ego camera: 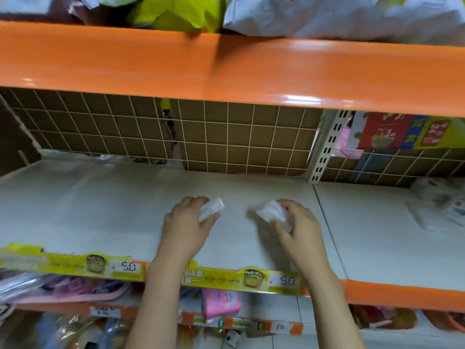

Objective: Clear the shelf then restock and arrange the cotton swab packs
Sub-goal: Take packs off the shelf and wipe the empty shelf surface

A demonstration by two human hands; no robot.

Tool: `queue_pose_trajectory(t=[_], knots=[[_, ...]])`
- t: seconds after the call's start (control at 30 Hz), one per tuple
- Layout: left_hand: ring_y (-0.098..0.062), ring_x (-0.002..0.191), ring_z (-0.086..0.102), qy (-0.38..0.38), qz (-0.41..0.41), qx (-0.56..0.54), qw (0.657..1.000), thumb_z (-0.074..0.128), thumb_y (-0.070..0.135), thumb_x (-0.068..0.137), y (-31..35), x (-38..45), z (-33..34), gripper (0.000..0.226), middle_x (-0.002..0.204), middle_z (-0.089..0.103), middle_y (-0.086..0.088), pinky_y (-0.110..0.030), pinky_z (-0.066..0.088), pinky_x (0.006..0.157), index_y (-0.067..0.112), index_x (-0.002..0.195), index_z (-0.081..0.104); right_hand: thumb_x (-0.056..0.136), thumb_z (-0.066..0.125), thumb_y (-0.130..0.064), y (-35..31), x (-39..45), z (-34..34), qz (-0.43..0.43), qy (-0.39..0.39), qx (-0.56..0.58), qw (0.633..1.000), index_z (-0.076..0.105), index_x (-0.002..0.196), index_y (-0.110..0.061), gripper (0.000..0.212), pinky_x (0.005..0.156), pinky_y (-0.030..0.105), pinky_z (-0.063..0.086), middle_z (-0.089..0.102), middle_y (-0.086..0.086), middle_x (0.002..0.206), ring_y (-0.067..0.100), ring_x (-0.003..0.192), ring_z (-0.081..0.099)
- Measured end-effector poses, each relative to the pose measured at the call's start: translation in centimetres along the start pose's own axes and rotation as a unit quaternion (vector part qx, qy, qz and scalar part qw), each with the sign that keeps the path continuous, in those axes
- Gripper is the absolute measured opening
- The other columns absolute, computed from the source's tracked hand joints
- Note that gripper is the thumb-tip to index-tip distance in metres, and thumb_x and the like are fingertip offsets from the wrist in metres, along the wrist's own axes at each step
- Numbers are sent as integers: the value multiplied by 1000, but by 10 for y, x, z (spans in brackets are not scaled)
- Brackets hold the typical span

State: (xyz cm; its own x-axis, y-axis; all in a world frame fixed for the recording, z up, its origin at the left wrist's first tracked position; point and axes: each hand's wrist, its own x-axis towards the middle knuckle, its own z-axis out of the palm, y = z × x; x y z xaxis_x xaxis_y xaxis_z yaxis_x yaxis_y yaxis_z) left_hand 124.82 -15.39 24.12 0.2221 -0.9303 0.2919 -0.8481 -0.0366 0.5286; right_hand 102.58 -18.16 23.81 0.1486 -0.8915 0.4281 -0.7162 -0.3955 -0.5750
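Here, both hands reach over the white shelf [100,210], each gripping one small clear cotton swab pack: the left hand [187,226] curls round the left pack [212,210], the right hand [299,227] round the right pack [273,214], both just above the shelf surface and near each other. At the front edge runs a yellow price strip [120,267]. Behind stands a wire grid [226,137]. More pale packs [442,205], blurred, lie on the neighbouring shelf to the right.
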Motion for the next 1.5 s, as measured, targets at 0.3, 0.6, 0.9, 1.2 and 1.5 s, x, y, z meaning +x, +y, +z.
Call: queue_pose_trajectory(t=[0.3,0.6,0.9,1.2,1.5], knots=[[-31,90,59,9,34,-23,999,65,30,86,-25,3,-13,25,101,65,-4,-37,45,73,15,106,64,75,59,-19,-11,4,30,11,13,-7,1000,62,114,-14,40,81,40,43,67,7,104,33,96,56],[-30,93,59,-8,74,-18,997,66,26,82,-127,38,-64,27,102,65,-5,-41,49,76,14,107,63,74,57,-20,-94,22,108,23,46,6,999,61,110,-12,38,79,37,41,66,5,104,31,94,58],[-34,90,59,-9,35,6,999,62,21,72,-253,56,-140,31,101,64,-9,-34,47,76,11,102,67,73,57,-19,-203,26,204,15,29,14,999,61,111,-14,38,81,36,43,65,2,105,28,95,57],[-29,102,54,-31,19,-39,999,65,8,78,-273,59,-143,32,111,60,-6,-29,41,80,10,110,64,73,56,-19,-227,29,220,13,21,-5,1000,62,111,-12,39,81,41,46,65,4,106,31,96,58],[-26,107,52,-54,26,4,998,58,7,82,-266,64,-141,39,120,60,-3,-30,40,86,14,121,58,77,67,-5,-215,37,227,16,18,-1,1000,61,113,-11,38,82,39,44,65,7,107,31,98,56]])
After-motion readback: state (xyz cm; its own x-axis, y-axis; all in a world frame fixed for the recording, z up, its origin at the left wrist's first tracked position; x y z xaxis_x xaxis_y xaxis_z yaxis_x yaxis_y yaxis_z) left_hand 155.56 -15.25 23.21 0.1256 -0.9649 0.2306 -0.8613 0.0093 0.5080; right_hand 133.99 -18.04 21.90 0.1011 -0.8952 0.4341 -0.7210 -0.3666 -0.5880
